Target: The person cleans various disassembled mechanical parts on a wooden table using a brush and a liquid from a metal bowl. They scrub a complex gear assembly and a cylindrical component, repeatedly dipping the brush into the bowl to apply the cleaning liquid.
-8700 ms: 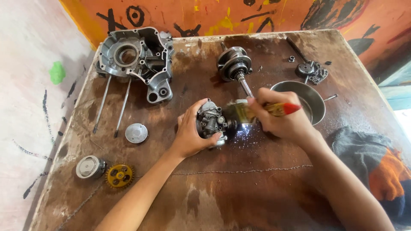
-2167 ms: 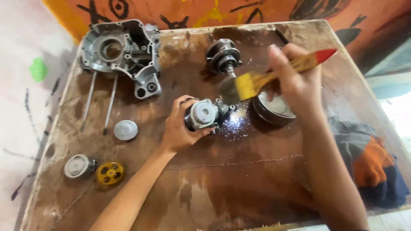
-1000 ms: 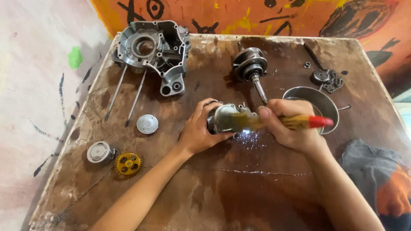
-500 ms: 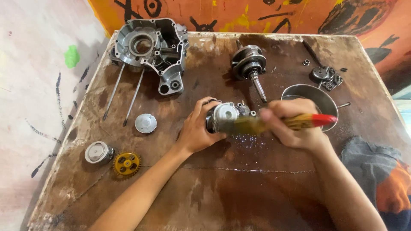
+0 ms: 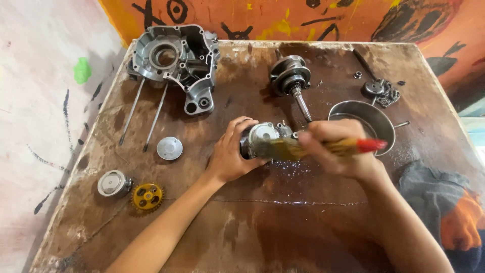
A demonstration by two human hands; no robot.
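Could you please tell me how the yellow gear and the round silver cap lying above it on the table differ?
The yellow gear is toothed and pierced with holes; the round silver cap is smooth-rimmed and solid. The gear lies nearer the table's front edge, touching or almost touching a metal cylinder; the cap lies alone. Both lie flat, untouched.

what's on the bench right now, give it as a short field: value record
surface: worn brown wooden table, wet patch under the work
left hand: grips a small metal engine part
right hand: holds a paintbrush with a red-tipped handle, bristles on the part
behind right hand: metal bowl
far left: engine case half, two long rods
far centre: crankshaft
near left: round cap, piston, yellow gear
right edge: grey and orange cloth
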